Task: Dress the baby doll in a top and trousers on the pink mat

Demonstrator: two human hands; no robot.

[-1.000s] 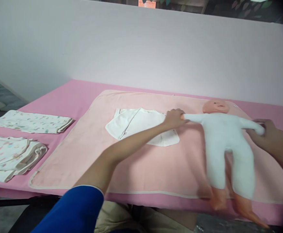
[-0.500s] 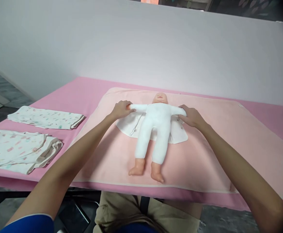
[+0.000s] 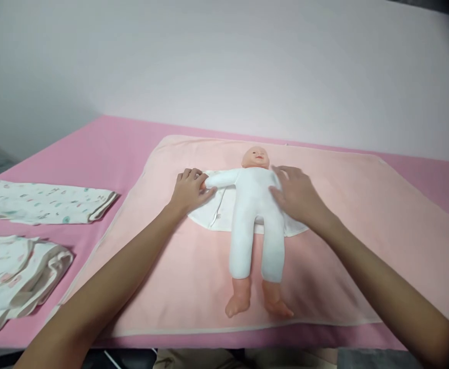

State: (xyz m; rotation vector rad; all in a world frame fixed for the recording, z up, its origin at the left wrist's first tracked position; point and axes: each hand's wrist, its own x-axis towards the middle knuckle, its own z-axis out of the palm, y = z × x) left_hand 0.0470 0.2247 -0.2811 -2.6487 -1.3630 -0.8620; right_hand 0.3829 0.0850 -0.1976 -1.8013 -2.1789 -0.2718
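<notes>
A baby doll [image 3: 258, 192] with a white cloth body lies face up on a pale pink mat, its feet towards me. Under its back is a white baby shirt [image 3: 221, 207], showing on both sides of the trunk. My left hand [image 3: 188, 190] is closed round the doll's hand on the left, that arm stretched out sideways. My right hand [image 3: 294, 192] rests against the doll's side at the right, thumb and fingers apart. It hides the doll's other arm.
The pale pink mat [image 3: 163, 287] covers much of a pink table [image 3: 128, 138]. Folded patterned baby clothes [image 3: 47, 202] lie at the left edge, with another folded patterned garment [image 3: 13, 277] nearer me. A white wall [image 3: 224, 66] stands behind the table.
The doll has moved from the right onto the white shirt and lies there. My right hand has let go of the doll's hand and shifted in to its side; my left keeps hold.
</notes>
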